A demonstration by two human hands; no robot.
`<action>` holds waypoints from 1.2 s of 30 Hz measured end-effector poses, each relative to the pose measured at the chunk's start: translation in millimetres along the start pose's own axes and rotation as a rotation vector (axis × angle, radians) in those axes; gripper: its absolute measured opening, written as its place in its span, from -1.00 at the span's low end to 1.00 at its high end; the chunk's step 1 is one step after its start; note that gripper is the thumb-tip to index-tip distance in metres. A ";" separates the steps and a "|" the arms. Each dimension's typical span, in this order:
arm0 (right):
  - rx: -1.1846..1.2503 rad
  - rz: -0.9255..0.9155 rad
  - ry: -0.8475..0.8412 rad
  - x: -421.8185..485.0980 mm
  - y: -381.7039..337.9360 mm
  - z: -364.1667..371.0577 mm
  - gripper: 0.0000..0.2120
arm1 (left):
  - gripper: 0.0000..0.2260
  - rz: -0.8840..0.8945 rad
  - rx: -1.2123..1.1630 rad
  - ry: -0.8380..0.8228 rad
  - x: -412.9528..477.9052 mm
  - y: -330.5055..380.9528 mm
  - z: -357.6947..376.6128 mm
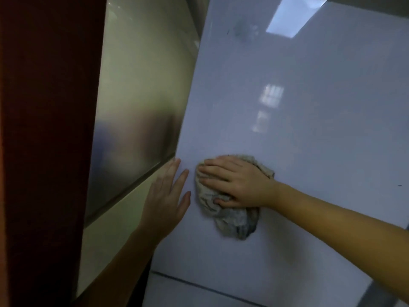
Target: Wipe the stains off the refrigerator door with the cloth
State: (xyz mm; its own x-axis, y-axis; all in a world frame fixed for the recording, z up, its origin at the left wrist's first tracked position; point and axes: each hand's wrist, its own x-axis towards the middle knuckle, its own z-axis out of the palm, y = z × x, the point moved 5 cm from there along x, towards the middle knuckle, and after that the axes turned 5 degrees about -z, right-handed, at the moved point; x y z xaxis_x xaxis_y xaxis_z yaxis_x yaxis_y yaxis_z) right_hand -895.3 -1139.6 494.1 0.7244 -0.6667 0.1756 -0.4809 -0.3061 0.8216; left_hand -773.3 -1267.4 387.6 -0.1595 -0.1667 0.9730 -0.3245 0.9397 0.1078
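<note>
The glossy white refrigerator door (309,129) fills most of the head view. A crumpled grey cloth (232,220) lies flat against its lower left part. My right hand (234,182) presses the cloth onto the door with straight fingers pointing left. My left hand (166,196) rests flat on the door's left edge, fingers straight and pointing up, just left of the cloth and apart from it. A smudged grey stain (244,32) shows near the door's top, and a small dark speck (399,185) sits at the right.
A dark red-brown panel (44,151) stands at the far left. Between it and the door is a shiny cream and steel side surface (137,107). A dark seam (199,284) runs across the door's bottom, above a lower door.
</note>
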 end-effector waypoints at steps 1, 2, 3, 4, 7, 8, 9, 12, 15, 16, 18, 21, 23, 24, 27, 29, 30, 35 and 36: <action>-0.009 -0.002 0.000 1.9 5.8 -3.2 -0.50 | -0.52 0.001 0.003 0.003 -0.3 -0.3 -1.0; -0.022 0.019 0.016 5.0 15.5 -9.4 -0.49 | -0.53 0.001 0.008 0.004 -0.9 -0.4 -1.7; -0.044 0.060 0.046 8.4 29.0 -17.9 -0.48 | -0.53 -0.002 0.014 0.001 -1.6 -0.5 -2.1; -0.075 0.118 0.090 11.9 45.0 -29.4 -0.48 | -0.54 -0.006 0.017 -0.001 -1.9 -0.6 -2.3; -0.135 0.356 0.256 22.6 89.1 -64.5 -0.49 | -0.54 0.000 0.020 -0.006 -1.7 -1.3 -1.3; -0.147 0.432 0.305 25.0 97.2 -71.0 -0.49 | -0.53 0.005 0.020 -0.006 -1.6 -1.1 -1.0; -0.157 0.485 0.341 27.0 100.2 -73.1 -0.50 | -0.53 0.007 0.022 -0.006 -1.5 -0.7 -0.5; -0.144 0.477 0.334 30.9 79.0 -56.8 -0.50 | -0.54 0.003 0.028 0.004 -2.3 0.3 -0.5; -0.073 0.340 0.226 19.3 29.7 -21.5 -0.50 | -0.52 -0.014 0.023 -0.004 -4.9 -0.5 0.2; -0.047 0.301 0.192 10.4 12.0 -10.8 -0.50 | -0.52 -0.019 0.020 -0.012 -5.9 -0.4 -0.1; -0.006 0.249 0.135 -12.2 -16.9 4.2 -0.52 | -0.52 -0.019 0.022 -0.024 -6.5 0.1 -1.6; 0.005 0.222 0.091 -47.9 -33.7 4.7 -0.52 | -0.51 -0.022 0.044 -0.052 -3.5 2.9 -4.2; -0.003 0.230 0.091 -67.0 -27.7 -6.6 -0.52 | -0.51 -0.028 0.063 -0.066 2.4 6.2 -5.9; -0.009 0.241 0.095 -75.1 -20.5 -13.6 -0.52 | -0.51 -0.030 0.072 -0.066 7.0 8.8 -6.9; -0.054 0.311 0.137 -95.9 12.9 -42.3 -0.51 | -0.50 -0.025 0.084 -0.056 25.9 24.6 -10.4; -0.089 0.390 0.198 -111.6 39.0 -67.1 -0.50 | -0.51 -0.001 0.076 -0.047 39.5 42.6 -10.8; -0.110 0.435 0.226 -121.1 51.2 -79.0 -0.50 | -0.52 0.013 0.074 -0.050 45.8 52.5 -9.7; -0.168 0.576 0.283 -173.6 69.2 -108.0 -0.49 | -0.52 0.061 0.065 -0.069 70.4 101.3 5.6; -0.161 0.568 0.278 -182.1 62.5 -105.0 -0.49 | -0.52 0.079 0.061 -0.068 74.2 112.5 9.6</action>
State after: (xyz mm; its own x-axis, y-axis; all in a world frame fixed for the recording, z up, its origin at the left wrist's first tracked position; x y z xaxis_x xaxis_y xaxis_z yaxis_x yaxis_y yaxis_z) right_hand -1005.3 -966.0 570.4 0.4902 -0.4875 0.7226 -0.7621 0.1626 0.6267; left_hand -830.6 -1176.9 470.0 -0.2490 -0.1151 0.9617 -0.3644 0.9311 0.0171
